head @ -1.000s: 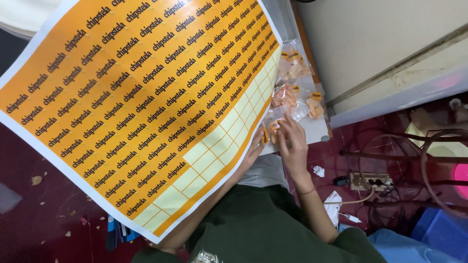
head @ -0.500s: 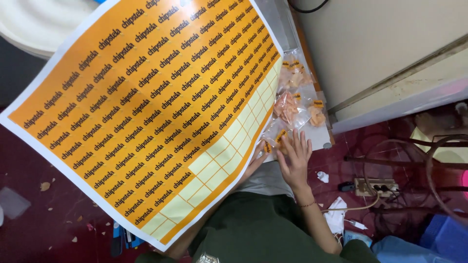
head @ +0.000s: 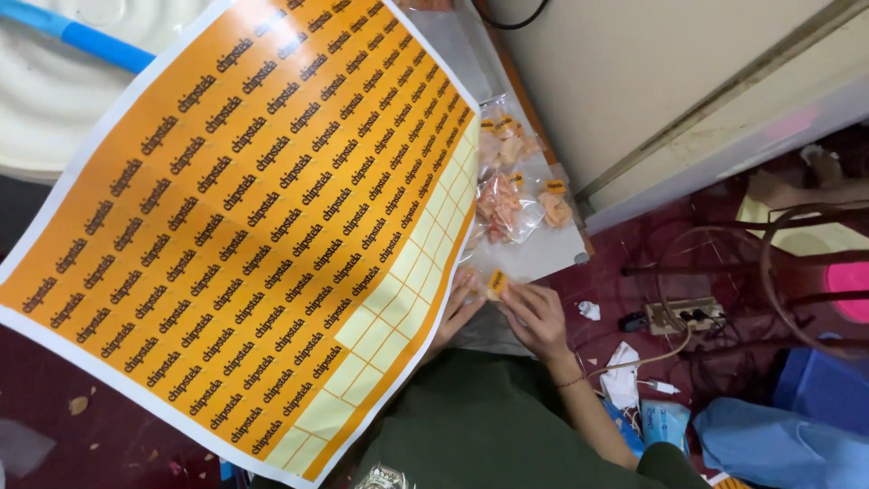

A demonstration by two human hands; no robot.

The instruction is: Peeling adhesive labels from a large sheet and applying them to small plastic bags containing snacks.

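Fingers of the right hand (head: 536, 317) are pinched on a small orange sticker (head: 496, 282) at the near edge of the bench (head: 543, 255). Left hand (head: 460, 303) lies just beside it, mostly hidden under the large orange sticker sheet (head: 244, 217); its grip cannot be determined. Clear snack packets (head: 507, 186) lie on the bench beyond the hands.

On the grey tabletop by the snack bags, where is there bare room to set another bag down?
A bare strip of the grey tabletop lies between the snack bags and its near edge, just beyond the right hand. Another runs along the sticker sheet edge at the top. The middle is crowded with bags.
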